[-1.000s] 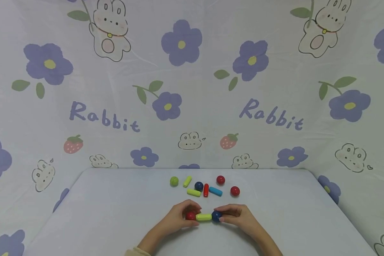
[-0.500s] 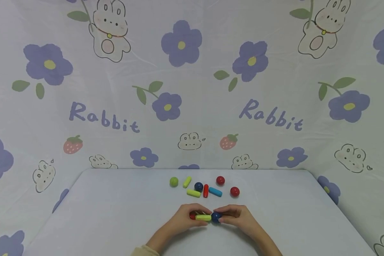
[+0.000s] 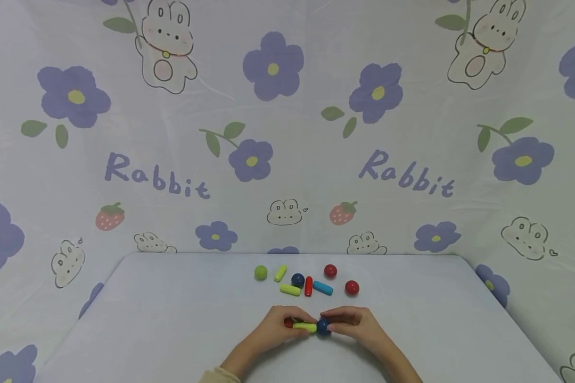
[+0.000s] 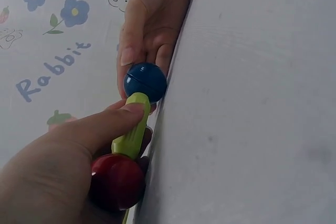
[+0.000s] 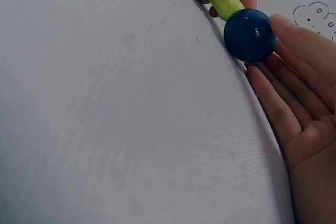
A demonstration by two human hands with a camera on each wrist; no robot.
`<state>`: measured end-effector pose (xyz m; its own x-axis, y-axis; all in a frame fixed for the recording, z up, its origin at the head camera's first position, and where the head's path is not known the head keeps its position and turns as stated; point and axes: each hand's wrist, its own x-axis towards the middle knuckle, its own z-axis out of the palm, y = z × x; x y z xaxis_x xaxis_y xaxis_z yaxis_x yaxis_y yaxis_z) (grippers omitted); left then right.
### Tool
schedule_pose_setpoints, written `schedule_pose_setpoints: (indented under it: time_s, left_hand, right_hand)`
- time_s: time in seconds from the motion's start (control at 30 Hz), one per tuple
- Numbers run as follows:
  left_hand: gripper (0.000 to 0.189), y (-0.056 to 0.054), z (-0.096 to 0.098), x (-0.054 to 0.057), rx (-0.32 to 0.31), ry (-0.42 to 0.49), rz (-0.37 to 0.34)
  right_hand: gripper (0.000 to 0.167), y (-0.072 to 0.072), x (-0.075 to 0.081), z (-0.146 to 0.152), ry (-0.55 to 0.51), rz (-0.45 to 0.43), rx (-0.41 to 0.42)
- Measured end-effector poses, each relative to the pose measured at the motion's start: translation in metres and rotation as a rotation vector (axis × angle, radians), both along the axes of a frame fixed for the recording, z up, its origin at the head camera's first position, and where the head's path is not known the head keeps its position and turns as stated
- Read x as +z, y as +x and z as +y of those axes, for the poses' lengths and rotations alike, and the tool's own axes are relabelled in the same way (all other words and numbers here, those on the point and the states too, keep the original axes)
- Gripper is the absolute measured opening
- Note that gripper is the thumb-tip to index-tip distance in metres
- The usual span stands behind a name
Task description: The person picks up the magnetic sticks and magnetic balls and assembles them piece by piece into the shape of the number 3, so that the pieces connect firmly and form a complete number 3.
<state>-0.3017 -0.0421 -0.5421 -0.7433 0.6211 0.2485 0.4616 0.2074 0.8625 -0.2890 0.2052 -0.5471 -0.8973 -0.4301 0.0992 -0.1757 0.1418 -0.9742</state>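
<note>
My left hand (image 3: pixel 274 325) pinches a yellow-green magnetic rod (image 4: pixel 130 135) between thumb and fingers. A glossy red ball (image 4: pixel 118 181) sits at the rod's near end, partly tucked under the left palm. At the other end, a dark blue ball (image 5: pixel 250 35) meets the rod, so the three form one straight row. My right hand (image 3: pixel 360 322) holds the blue ball between thumb and fingertips, its palm turned toward it. In the head view both hands are low over the white table, and the left fingers cover part of the rod.
Beyond the hands lie a green ball (image 3: pixel 261 272), two yellow-green rods (image 3: pixel 290 290), another blue ball (image 3: pixel 297 280), a red rod (image 3: pixel 309 286), a light blue rod (image 3: pixel 323 288) and two red balls (image 3: pixel 352 288). A printed cloth (image 3: pixel 287 133) hangs behind the white table (image 3: pixel 172 308).
My left hand has shifted right, from around the red ball onto the yellow-green rod. The right hand stays on the blue ball. The loose pieces have not moved.
</note>
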Motion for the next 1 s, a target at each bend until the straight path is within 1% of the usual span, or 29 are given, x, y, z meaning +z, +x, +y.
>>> schedule_pose_setpoints:
  time_s: [0.13,0.23,0.3,0.4,0.47,0.6,0.67,0.73,0.8,0.9,1.0]
  left_hand:
    - [0.026,0.000,0.000,-0.001,0.004,-0.001,0.002]
    - [0.026,0.000,0.000,-0.001,0.013,-0.008,0.000]
    - [0.026,0.000,0.000,-0.001,0.020,-0.015,-0.004]
    - [0.026,0.001,0.000,0.000,0.026,-0.020,-0.005]
    - [0.026,0.001,0.000,0.000,0.025,-0.020,0.001]
    - [0.026,0.001,0.000,0.000,0.023,-0.020,0.016]
    - [0.026,0.001,0.000,-0.001,0.025,-0.022,0.020]
    - [0.026,0.000,-0.001,-0.002,0.026,-0.021,0.019]
    - [0.026,0.000,-0.001,-0.002,0.029,-0.023,0.018]
    - [0.026,0.000,-0.001,-0.002,0.034,-0.024,0.023]
    - [0.026,0.000,0.000,-0.002,0.038,-0.026,0.026]
  right_hand:
    - [0.033,-0.001,0.000,0.000,-0.006,0.041,-0.013]
    - [0.034,-0.002,0.001,-0.001,-0.016,0.059,-0.037]
    - [0.034,-0.004,0.003,-0.003,-0.013,0.066,-0.069]
    - [0.032,-0.005,0.010,-0.007,-0.020,0.090,-0.127]
    - [0.033,-0.006,0.018,-0.010,-0.023,0.118,-0.161]
    - [0.034,-0.009,0.033,-0.017,-0.027,0.219,-0.218]
    - [0.035,-0.013,0.036,-0.020,-0.011,0.267,-0.252]
    - [0.035,-0.019,0.034,-0.021,0.008,0.306,-0.286]
    - [0.035,-0.027,0.028,-0.022,0.029,0.325,-0.317]
    - [0.036,-0.039,0.018,-0.023,0.046,0.327,-0.348]
    - [0.038,-0.046,0.011,-0.023,0.045,0.307,-0.358]
